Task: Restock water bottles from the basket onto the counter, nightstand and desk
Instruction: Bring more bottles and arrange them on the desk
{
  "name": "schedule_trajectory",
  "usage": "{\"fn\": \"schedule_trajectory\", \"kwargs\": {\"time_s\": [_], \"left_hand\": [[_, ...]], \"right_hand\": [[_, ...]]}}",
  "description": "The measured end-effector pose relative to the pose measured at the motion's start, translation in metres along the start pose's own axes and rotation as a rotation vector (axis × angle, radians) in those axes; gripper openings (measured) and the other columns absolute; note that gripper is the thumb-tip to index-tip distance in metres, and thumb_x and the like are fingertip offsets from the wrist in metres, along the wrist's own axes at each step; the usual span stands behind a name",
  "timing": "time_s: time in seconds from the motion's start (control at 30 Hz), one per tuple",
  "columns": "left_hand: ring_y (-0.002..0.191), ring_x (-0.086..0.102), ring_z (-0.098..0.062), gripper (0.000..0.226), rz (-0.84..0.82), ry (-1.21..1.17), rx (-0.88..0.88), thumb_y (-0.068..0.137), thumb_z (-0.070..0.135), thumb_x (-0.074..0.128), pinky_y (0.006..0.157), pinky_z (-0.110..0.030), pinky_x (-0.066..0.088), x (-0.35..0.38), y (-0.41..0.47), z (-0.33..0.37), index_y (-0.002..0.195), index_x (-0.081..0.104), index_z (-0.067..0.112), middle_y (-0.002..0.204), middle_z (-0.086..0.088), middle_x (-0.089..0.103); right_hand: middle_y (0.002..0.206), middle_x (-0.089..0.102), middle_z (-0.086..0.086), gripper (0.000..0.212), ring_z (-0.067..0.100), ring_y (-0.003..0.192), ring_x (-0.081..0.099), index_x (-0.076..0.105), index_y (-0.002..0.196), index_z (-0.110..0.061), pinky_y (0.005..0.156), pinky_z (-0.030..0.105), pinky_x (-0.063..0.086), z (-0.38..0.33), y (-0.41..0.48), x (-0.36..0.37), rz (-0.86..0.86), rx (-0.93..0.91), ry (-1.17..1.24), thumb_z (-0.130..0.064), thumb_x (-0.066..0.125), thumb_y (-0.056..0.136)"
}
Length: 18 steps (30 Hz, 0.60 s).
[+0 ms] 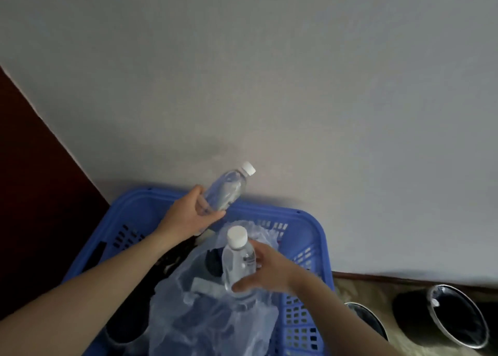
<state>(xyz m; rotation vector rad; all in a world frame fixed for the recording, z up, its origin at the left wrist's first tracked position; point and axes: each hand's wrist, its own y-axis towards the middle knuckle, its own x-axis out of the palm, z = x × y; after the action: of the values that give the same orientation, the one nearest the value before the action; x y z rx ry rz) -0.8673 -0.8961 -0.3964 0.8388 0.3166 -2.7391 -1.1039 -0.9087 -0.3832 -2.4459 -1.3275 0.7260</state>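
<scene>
Nearest: clear plastic bag (215,318) crumpled in the blue basket (320,237), filling its middle & near part, dark items underneath too blurred to ID.

R hand (265,272) sits over the bag, toward the basket's right wall, fingers wrapped round the lower body of a water bottle (238,261). Bottle roughly upright, white cap (237,236) toward the camera, well clear of the grip; thumb on the near side low down, other fingers behind the label. Bottle base is just above or in the bag mouth, can't tell which.

L hand (188,217) farther back, over the basket's far-left part near the far rim. It's closed on the base end of a 2nd water bottle (227,190), thumb on top, fingers under. That bottle is tilted, neck & white cap pointing up-right past the far rim, most of the body sticking out beyond the fingers.

Right of the basket, on the floor: two round dark bins w/ shiny rims (458,315). Behind all: plain pale wall (269,72).
</scene>
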Motion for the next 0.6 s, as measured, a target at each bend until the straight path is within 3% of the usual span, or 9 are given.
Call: {"fn": "schedule_trajectory", "kwargs": {"time_s": [0.1, 0.17, 0.27, 0.33, 0.47, 0.6], "left_hand": [[0.078, 0.068, -0.007, 0.028, -0.056, -0.414, -0.016, 0.077, 0.042, 0.079, 0.070, -0.029, 0.054, -0.006, -0.020, 0.034, 0.094, 0.063, 0.027, 0.093, -0.005, 0.070], [0.084, 0.070, -0.019, 0.030, -0.170, -0.647, -0.032, 0.079, 0.037, 0.075, 0.069, -0.039, 0.058, -0.004, -0.032, 0.061, 0.106, 0.065, 0.029, 0.101, -0.013, 0.069], [0.088, 0.072, -0.025, 0.044, -0.302, -0.868, -0.046, 0.074, 0.039, 0.071, 0.063, -0.037, 0.056, -0.001, -0.049, 0.114, 0.116, 0.063, 0.027, 0.101, -0.010, 0.072], [0.088, 0.072, -0.028, 0.056, -0.364, -0.937, -0.034, 0.074, 0.043, 0.073, 0.062, -0.036, 0.057, 0.001, -0.057, 0.148, 0.122, 0.058, 0.020, 0.103, -0.013, 0.073], [0.080, 0.072, -0.021, 0.057, -0.501, -0.979, 0.057, 0.078, 0.048, 0.062, 0.063, -0.033, 0.058, 0.009, -0.082, 0.217, 0.126, 0.051, 0.021, 0.111, -0.011, 0.072], [0.077, 0.072, -0.021, 0.054, -0.578, -0.931, 0.126, 0.077, 0.049, 0.062, 0.064, -0.034, 0.059, 0.039, -0.120, 0.281, 0.121, 0.054, 0.019, 0.097, -0.008, 0.075]], "right_hand": [[0.104, 0.066, -0.013, 0.056, 0.004, 0.100, 0.063, 0.059, 0.117, -0.031, 0.083, 0.016, 0.050, -0.022, -0.027, -0.012, 0.128, -0.070, 0.143, -0.015, 0.084, 0.069], [0.095, 0.069, -0.010, 0.047, 0.007, 0.092, 0.065, 0.065, 0.107, -0.033, 0.078, 0.022, 0.052, -0.039, -0.044, -0.020, 0.244, -0.126, 0.277, -0.019, 0.082, 0.066], [0.098, 0.072, 0.006, 0.041, 0.024, 0.091, 0.068, 0.067, 0.106, -0.020, 0.078, 0.037, 0.054, -0.067, -0.076, -0.039, 0.459, -0.237, 0.532, -0.026, 0.079, 0.067], [0.098, 0.069, 0.016, 0.046, 0.032, 0.087, 0.067, 0.065, 0.107, -0.009, 0.076, 0.041, 0.056, -0.084, -0.102, -0.054, 0.554, -0.289, 0.684, -0.032, 0.078, 0.069], [0.088, 0.070, 0.013, 0.069, 0.024, 0.072, 0.067, 0.056, 0.120, -0.002, 0.064, 0.034, 0.056, -0.106, -0.179, -0.087, 0.674, -0.322, 0.762, -0.051, 0.069, 0.072], [0.087, 0.069, 0.013, 0.065, 0.030, 0.087, 0.070, 0.057, 0.120, -0.006, 0.083, 0.044, 0.055, -0.095, -0.264, -0.103, 0.759, -0.369, 0.850, -0.049, 0.065, 0.072]]}}
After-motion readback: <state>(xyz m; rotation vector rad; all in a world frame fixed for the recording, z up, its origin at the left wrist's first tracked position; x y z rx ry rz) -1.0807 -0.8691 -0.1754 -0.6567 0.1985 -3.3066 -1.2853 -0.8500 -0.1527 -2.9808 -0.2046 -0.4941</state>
